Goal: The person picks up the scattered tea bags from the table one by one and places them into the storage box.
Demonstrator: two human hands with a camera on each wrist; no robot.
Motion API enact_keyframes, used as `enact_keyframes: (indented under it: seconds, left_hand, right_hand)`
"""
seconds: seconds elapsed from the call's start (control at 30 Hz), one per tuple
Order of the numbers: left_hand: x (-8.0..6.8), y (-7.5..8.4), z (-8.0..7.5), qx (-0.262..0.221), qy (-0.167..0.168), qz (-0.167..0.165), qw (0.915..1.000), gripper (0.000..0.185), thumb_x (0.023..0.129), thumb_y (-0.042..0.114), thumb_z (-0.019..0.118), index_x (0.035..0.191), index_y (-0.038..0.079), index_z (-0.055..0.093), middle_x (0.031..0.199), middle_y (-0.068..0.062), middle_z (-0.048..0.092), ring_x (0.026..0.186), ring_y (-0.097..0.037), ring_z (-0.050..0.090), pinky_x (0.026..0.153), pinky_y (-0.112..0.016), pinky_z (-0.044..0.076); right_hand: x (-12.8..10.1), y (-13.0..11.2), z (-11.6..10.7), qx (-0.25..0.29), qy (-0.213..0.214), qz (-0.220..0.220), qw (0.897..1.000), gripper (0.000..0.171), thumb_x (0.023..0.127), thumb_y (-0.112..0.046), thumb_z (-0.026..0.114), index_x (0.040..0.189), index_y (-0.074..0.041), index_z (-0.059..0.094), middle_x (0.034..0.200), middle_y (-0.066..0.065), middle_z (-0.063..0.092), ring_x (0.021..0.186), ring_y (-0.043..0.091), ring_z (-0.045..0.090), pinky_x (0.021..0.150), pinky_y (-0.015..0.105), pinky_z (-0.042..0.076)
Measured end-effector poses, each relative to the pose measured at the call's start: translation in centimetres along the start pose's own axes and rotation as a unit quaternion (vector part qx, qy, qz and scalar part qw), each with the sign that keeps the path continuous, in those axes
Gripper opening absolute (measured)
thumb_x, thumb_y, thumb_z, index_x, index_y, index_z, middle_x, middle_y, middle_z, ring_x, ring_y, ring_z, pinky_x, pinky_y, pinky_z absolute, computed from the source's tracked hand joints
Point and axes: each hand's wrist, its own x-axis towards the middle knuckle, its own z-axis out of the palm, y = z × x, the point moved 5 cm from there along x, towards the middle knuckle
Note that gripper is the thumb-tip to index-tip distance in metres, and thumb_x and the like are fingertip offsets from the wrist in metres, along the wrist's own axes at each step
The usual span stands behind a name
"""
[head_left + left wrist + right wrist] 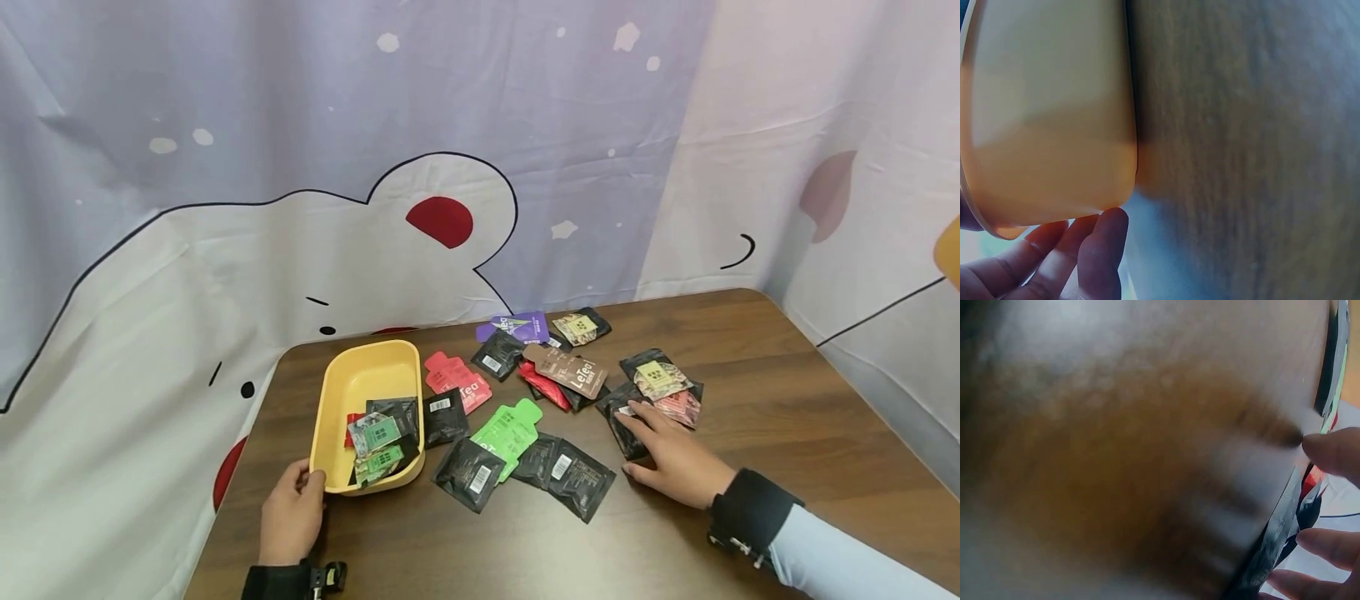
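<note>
- Your right hand [667, 458]: clamped on anything?
- No. Fingers apart, tips resting on a black sachet [630, 448], right side of the table [780, 400]. Yellow-labelled sachet [657, 377] just beyond it, partly over a red-labelled sachet [682, 407].
- And your left hand [292, 515]?
- Thumb and fingers clamped on the near left corner of the yellow bin [363, 375]. Bin's at the left; green-labelled sachets [380, 433] lie inside, near end.
- Between your hands?
- Loose packets. Green packet [508, 427] mid-table, its near left end under another black sachet [468, 475].
</note>
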Motion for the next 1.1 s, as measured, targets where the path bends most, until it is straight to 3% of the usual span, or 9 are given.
enact_keyframes:
  seconds: [0.2, 0.7, 0.93, 1.1]
  left_hand:
    - [0.0, 0.0, 0.1, -0.003, 0.000, -0.003, 1.0000, 0.046, 0.102, 0.024, 0.043, 0.139, -0.001, 0.052, 0.123, -0.025, 0.061, 0.096, -0.030, 0.065, 0.068, -0.033, 0.057]
    - [0.0, 0.1, 0.1, -0.005, 0.001, 0.000, 1.0000, 0.045, 0.102, 0.024, 0.043, 0.139, -0.001, 0.052, 0.123, -0.026, 0.061, 0.097, -0.030, 0.065, 0.068, -0.034, 0.057]
    - [0.0, 0.0, 0.1, -0.002, -0.002, -0.006, 1.0000, 0.046, 0.102, 0.024, 0.042, 0.139, 0.000, 0.052, 0.123, -0.025, 0.061, 0.097, -0.030, 0.064, 0.069, -0.033, 0.057]
    - [0.1, -0.1, 0.1, -0.001, -0.005, -0.001, 1.0000, 0.046, 0.102, 0.025, 0.042, 0.139, 0.000, 0.052, 0.123, -0.025, 0.061, 0.097, -0.030, 0.065, 0.069, -0.034, 0.057]
  right_hand:
    - [0.3, 0.4, 0.0, -0.015, 0.003, 0.000, 1.000, 0.065, 0.087, -0.024, 0.076, 0.143, -0.001, 0.053, 0.145, 0.028, 0.051, 0.127, 0.047, 0.056, 0.100, 0.061, 0.048]
    - [1.3, 0.1, -0.8, -0.096, -0.003, -0.056, 0.994, 0.052, 0.084, -0.023, 0.080, 0.129, -0.002, 0.065, 0.126, 0.021, 0.065, 0.110, 0.038, 0.067, 0.091, 0.052, 0.056]
    - [1.8, -0.2, -0.8, -0.107, 0.028, -0.068, 0.991, 0.042, 0.079, -0.009, 0.076, 0.120, -0.002, 0.068, 0.109, 0.015, 0.067, 0.092, 0.030, 0.070, 0.077, 0.046, 0.059]
    - [2.2, 0.3, -1.0, -0.108, 0.072, -0.088, 0.988, 0.028, 0.079, -0.006, 0.074, 0.107, -0.007, 0.069, 0.093, 0.004, 0.066, 0.082, 0.022, 0.068, 0.071, 0.041, 0.058]
